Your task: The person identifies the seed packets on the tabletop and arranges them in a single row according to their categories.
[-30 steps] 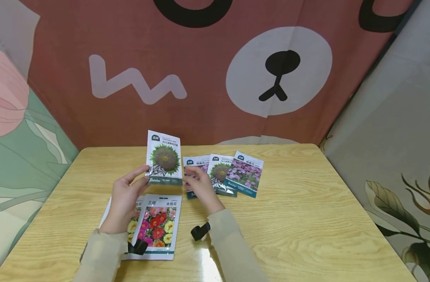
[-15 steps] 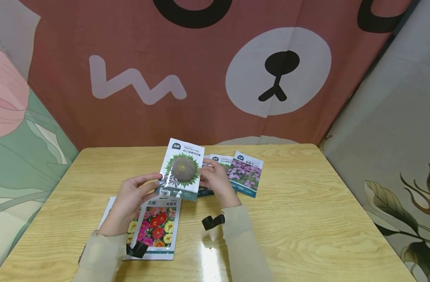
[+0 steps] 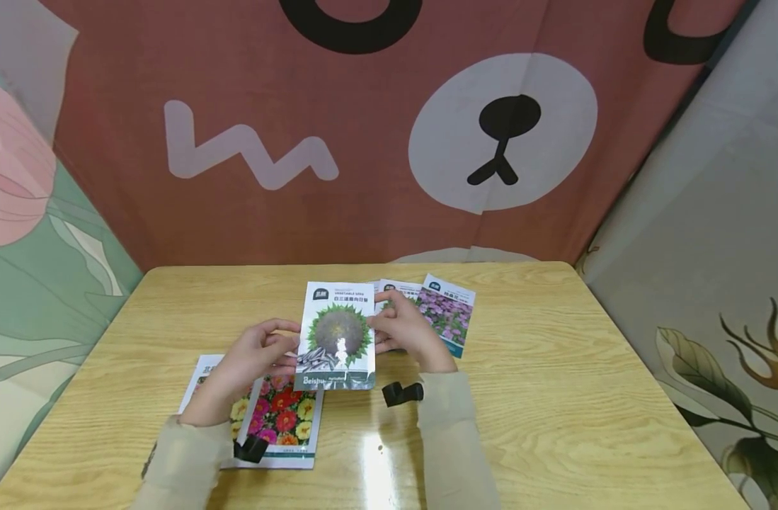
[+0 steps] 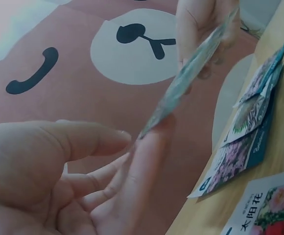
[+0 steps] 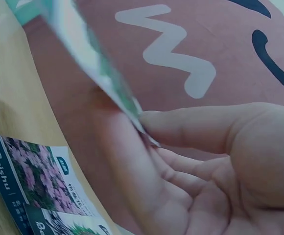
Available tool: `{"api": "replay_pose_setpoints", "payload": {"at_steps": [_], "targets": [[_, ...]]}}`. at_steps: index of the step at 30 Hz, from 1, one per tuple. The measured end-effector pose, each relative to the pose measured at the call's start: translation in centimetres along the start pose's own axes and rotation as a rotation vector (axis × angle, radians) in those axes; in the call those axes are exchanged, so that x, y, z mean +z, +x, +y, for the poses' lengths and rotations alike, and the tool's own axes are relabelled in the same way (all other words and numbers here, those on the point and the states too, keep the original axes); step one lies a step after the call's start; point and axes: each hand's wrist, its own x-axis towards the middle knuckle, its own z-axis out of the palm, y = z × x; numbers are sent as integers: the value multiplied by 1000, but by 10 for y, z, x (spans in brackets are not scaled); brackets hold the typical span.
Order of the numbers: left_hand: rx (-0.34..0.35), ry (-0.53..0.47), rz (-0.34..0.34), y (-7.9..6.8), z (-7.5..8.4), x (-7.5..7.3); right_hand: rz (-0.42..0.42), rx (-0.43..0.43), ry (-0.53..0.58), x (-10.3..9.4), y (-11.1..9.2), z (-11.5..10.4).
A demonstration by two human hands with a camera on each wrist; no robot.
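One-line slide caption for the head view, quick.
Left hand and right hand hold a seed packet over a wooden table, more packets lying to either side.

A pale yellow-brown wood-grain table (image 3: 541,397) with rounded far corners carries two groups of packets. The landmark is a flat, glossy white packet printed with red, pink and yellow flowers (image 3: 285,425). Directly left of it, partly beneath its edge, lies a partly hidden white packet with yellow flowers (image 3: 238,411). Right of and farther back than the landmark, three packets overlap in a fan: a white-and-teal purple-flower packet (image 4: 232,156) underneath, a white packet with a green-rimmed sunflower head (image 3: 401,286) in the middle, and a second purple-flower packet (image 3: 448,315) on top.
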Motion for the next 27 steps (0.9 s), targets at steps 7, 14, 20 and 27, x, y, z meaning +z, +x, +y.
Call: {"api": "replay_pose_setpoints", "payload": {"at_steps": [7, 14, 20, 27], "targets": [[-42, 90, -58, 1, -4, 3, -70, 49, -70, -2, -8, -3], [-47, 151, -141, 0, -8, 5, -161, 36, -135, -13, -13, 0], [-48, 164, -236, 0, -10, 9, -211, 69, -166, -25, -14, 7], [-89, 163, -309, -1, -13, 14, -286, 139, -198, -28, -13, 16]]}}
